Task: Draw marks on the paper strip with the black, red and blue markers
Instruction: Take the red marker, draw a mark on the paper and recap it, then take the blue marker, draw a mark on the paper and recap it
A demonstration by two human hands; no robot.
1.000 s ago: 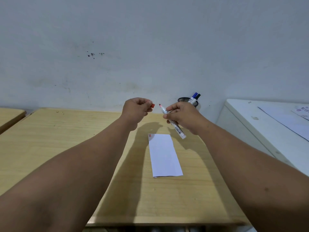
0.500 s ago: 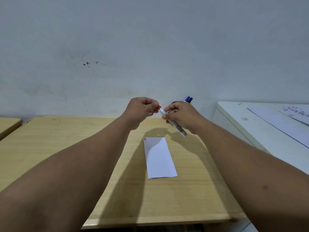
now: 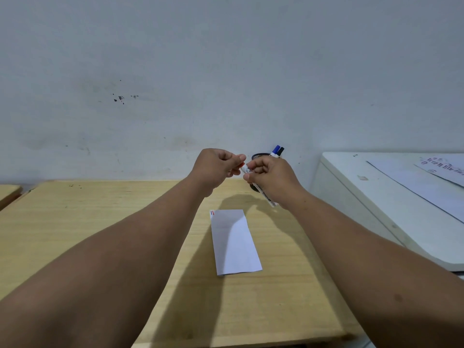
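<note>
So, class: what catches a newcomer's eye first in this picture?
Both hands, left and right, meet mid-frame above the wooden table, pinching a red marker. Below them lies a white paper strip, small marks at its far left corner. Behind, blue and black markers stand in a holder.

A pale grey-white wall [image 3: 226,71] fills the far side, scuffed, with a few dark specks [image 3: 120,98] left of centre. Against it stands a light wooden table [image 3: 100,222], soft shadows falling across its top. The corner of another wooden table [image 3: 8,193] shows at far left. To the right sits a white cabinet [image 3: 376,209], perhaps an appliance, with printed sheets [image 3: 426,182] on top.
</note>
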